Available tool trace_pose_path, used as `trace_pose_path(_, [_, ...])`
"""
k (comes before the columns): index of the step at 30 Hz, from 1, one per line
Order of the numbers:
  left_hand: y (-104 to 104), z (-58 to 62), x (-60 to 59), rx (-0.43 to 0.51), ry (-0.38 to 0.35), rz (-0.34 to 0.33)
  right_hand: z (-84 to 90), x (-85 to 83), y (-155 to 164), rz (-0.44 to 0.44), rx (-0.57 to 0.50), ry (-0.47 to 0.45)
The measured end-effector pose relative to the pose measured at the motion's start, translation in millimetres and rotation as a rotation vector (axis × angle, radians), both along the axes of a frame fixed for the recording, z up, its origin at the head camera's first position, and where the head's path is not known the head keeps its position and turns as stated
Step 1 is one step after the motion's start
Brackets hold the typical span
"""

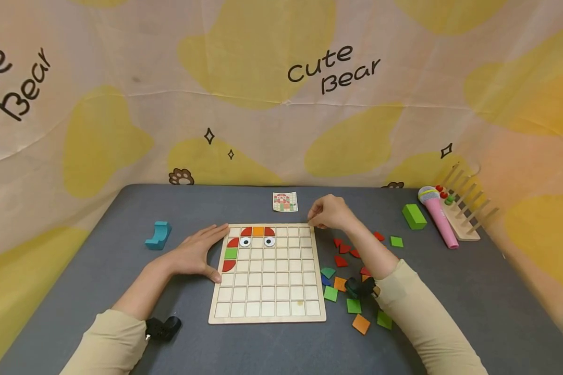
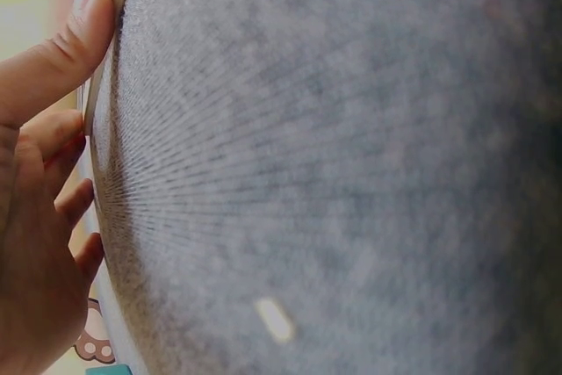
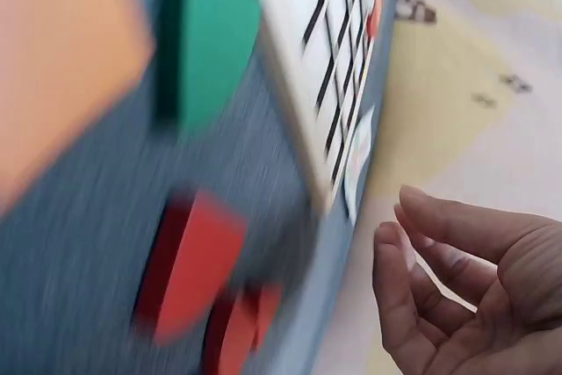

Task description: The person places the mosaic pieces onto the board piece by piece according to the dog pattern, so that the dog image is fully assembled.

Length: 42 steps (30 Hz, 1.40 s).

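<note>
A wooden grid board (image 1: 267,294) lies on the dark grey table. In its upper left are red quarter-round tiles (image 1: 229,266), an orange square (image 1: 258,231), a green square (image 1: 231,253) and two round eye pieces (image 1: 245,241). My left hand (image 1: 194,252) rests along the board's left edge, thumb and fingers spread. Over the upper right corner hovers my right hand (image 1: 330,212), fingers loosely bent. The right wrist view shows a small gap between thumb and fingertips, with nothing held. Behind the board lies a small picture card (image 1: 285,202).
Loose red, green, orange and blue tiles (image 1: 330,294) are scattered right of the board, some beneath my right forearm. Farther right are a green block (image 1: 414,216), a pink toy microphone (image 1: 441,219) and a pegged wooden stand (image 1: 462,221). A teal curved block (image 1: 158,235) lies left.
</note>
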<state>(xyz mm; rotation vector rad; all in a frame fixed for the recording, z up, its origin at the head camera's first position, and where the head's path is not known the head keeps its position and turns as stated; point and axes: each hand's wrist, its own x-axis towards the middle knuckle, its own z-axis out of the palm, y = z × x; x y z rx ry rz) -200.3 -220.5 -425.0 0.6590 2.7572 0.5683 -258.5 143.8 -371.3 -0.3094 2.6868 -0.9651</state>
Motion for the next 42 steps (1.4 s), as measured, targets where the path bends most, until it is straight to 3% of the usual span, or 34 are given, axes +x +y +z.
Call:
trace_pose_path(10, [0,1.4,0.8,-0.008,0.005,-0.002,-6.5,-3.8,59,0.118,0.074,-0.078])
trace_pose_path(15, [0,0.6,0.6,-0.012,-0.001,-0.002,-12.5,-4.7,71,0.228,0.085,-0.112])
trace_pose_path(20, [0,0.7,0.4,-0.010,-0.010,0.003,-16.0,-4.9,74,0.284,0.075,-0.144])
trace_pose_path(30, [0,0.8,0.1,-0.007,-0.002,0.000,-23.6,-3.2,73,0.286,0.087,-0.122])
trace_pose_path(42, [-1,-1.2,-0.6,-0.003,0.008,-0.009,-21.1,-1.4,63,0.297,0.158,-0.101])
